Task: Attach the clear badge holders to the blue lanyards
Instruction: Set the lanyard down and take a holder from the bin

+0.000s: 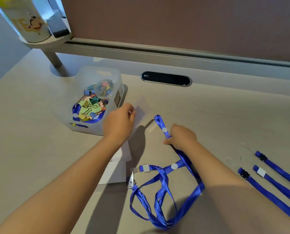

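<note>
Pinching a clear badge holder (140, 108) above the desk (225, 115), left hand (119, 124); right hand (183, 135) grips a blue lanyard (164, 179) below its looped end. Risk: the slick holder slips from that edge pinch; trailing strap likely tangles.

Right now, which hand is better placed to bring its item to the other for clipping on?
Probably the left hand: it holds the clear badge holder free in the air, easily moved. The right hand grips the blue lanyard near its looped end, the rest trailing tangled over the desk.
</note>
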{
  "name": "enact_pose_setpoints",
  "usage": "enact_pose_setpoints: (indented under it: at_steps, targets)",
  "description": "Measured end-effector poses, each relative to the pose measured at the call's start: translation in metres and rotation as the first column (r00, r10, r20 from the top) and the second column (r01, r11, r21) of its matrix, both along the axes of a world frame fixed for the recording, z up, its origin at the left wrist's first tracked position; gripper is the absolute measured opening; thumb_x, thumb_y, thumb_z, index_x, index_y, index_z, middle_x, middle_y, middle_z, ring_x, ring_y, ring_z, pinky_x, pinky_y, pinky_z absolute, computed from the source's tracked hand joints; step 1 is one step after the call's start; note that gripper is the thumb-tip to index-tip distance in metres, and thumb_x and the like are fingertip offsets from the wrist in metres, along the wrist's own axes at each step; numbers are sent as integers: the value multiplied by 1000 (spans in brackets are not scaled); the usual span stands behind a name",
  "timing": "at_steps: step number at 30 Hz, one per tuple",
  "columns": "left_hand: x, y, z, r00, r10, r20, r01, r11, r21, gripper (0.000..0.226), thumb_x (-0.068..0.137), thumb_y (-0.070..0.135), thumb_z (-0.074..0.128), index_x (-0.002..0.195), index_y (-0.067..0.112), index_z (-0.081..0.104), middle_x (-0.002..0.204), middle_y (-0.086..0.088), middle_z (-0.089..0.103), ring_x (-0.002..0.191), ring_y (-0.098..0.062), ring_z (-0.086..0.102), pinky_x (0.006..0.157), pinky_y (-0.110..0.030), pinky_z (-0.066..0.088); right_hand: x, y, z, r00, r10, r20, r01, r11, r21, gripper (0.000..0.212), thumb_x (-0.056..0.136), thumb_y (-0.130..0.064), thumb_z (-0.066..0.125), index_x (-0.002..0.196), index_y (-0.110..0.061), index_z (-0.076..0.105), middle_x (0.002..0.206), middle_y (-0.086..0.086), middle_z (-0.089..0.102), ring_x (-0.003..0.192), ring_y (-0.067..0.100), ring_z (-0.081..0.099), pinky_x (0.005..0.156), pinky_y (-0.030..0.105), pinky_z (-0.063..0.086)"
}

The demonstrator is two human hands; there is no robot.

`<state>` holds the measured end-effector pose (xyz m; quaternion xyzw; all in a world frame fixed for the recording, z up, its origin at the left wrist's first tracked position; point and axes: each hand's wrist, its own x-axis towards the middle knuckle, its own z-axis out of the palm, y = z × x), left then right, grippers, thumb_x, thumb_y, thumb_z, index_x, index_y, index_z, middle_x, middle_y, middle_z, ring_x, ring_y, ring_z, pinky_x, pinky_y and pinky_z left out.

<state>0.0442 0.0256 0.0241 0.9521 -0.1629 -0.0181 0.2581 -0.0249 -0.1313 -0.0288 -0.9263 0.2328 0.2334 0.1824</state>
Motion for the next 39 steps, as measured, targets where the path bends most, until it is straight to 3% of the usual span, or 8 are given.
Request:
enact_pose_setpoints:
  at_steps: [4, 10, 13, 17, 21, 27, 32, 39]
  targets:
    - [3, 2, 2, 1000, 25, -15, -25, 1000, 1, 24, 94, 24, 44, 105, 9, 60, 102, -12, 69, 90, -30, 61, 69, -35, 47, 8, -2, 1, 997, 64, -46, -65, 998, -19, 43, 88, -30, 54, 56, -14, 31, 59, -1, 35, 66, 25, 43, 46, 24, 23]
    - [6, 16, 15, 997, 72, -32, -73, 997, -18, 25, 94, 25, 44, 106, 10, 60, 103, -11, 69, 91, -28, 61, 68, -35, 46, 11, 1, 4, 997, 75, -9, -75, 996, -50, 36, 90, -18, 42, 56, -13, 30, 59, 1, 35, 64, 25, 41, 46, 25, 23]
    - [8, 30, 22, 995, 101, -15, -101, 994, -36, 25, 94, 25, 44, 107, 9, 60, 103, -11, 68, 88, -26, 60, 69, -35, 45, 14, 3, 4, 998, 58, 24, -57, 997, -50, 38, 87, -23, 50, 57, -14, 28, 63, 1, 35, 70, 27, 41, 46, 26, 23]
    - [11, 44, 26, 992, 123, -11, -123, 991, -58, 25, 94, 23, 45, 107, 9, 60, 104, -10, 68, 83, -20, 54, 66, -30, 40, 13, 5, -5, 998, -55, 11, 55, 998, -5, 47, 79, -27, 65, 55, -14, 27, 87, 7, 52, 71, 27, 45, 49, 25, 29]
    - [10, 48, 23, 992, 126, -25, -127, 990, -55, 26, 94, 24, 45, 109, 9, 59, 106, -11, 68, 93, -25, 59, 68, -31, 42, 15, 12, -2, 996, -79, -36, 79, 997, 6, 47, 83, -19, 61, 52, -13, 26, 55, 2, 32, 48, 19, 32, 45, 25, 22]
    - [7, 46, 20, 990, 121, -75, -125, 990, -58, 25, 94, 24, 45, 110, 9, 58, 108, -12, 67, 96, -27, 60, 79, -39, 52, 17, 17, 5, 997, -39, -64, 40, 999, 10, 42, 90, -14, 46, 52, -12, 27, 55, 3, 30, 48, 16, 28, 45, 24, 21]
    - [15, 50, 33, 989, 134, -69, -142, 981, -132, 27, 94, 22, 45, 111, 6, 59, 110, -12, 66, 86, -19, 52, 71, -32, 44, 33, 22, 37, 970, -221, 103, 170, 916, 363, 32, 89, -1, 38, 58, -8, 40, 57, 11, 55, 52, 27, 55, 60, 35, 51]
    - [38, 77, 66, 964, 263, -29, -262, 939, -224, 26, 93, 22, 47, 105, 6, 62, 111, -17, 66, 99, -34, 57, 70, -33, 39, 81, 64, 103, 848, -422, 321, 120, 742, 659, 25, 86, 9, 27, 91, -10, 42, 63, 4, 36, 53, 16, 34, 66, 36, 37]
